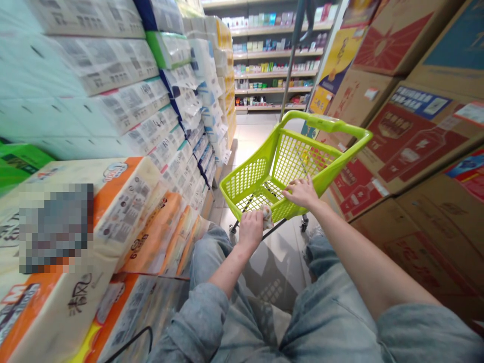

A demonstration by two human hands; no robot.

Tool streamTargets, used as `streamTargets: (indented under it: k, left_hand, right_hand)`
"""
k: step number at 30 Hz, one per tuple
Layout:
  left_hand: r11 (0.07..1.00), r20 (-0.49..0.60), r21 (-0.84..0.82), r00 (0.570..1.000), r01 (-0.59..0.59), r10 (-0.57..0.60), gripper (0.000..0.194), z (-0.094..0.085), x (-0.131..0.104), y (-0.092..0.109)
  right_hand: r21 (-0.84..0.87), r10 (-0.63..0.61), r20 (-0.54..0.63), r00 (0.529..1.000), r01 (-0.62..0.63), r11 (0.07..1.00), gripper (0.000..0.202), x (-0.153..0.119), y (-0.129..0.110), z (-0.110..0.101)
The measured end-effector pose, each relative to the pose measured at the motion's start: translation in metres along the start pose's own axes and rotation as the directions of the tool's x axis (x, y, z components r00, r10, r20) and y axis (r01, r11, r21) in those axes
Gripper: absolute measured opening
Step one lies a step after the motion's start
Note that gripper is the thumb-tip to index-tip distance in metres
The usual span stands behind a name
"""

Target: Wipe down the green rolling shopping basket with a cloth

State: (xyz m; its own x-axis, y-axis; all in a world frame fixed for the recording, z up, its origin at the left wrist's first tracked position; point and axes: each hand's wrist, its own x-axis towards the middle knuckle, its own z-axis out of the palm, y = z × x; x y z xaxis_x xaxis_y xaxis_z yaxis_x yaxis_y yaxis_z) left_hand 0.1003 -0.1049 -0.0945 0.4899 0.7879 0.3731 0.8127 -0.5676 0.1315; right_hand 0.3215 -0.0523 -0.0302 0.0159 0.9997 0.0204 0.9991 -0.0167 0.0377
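Observation:
A lime-green rolling shopping basket (249, 174) stands on the floor in front of my knees, its handle raised at the far side. My left hand (251, 228) is closed at the near rim, with a small crumpled whitish patterned cloth (266, 218) bunched at its fingers. How much of the cloth lies inside the fist is hidden. Over the basket's near right edge lies my right hand (302, 192), its fingers stretched toward the inside and apart, with nothing seen in them. The mesh floor and walls of the basket show through.
Stacked tissue packs (139, 106) rise along the left, with orange and cream packs (109, 222) close by my left side. Cardboard cartons (412, 136) wall the right. A metal pole (289, 75) stands beyond the basket, before shelves (276, 53) of small goods. Tiled floor (249, 128) runs between.

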Motion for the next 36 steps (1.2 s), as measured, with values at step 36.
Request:
streamTargets:
  k: [36]
  left_hand:
    - [0.379,0.11,-0.705,0.62,0.6,-0.777,0.022,0.028,-0.036,-0.032]
  right_hand:
    - [-0.049,0.109,0.008,0.994,-0.109,0.993,0.039,-0.011,-0.034,0.004]
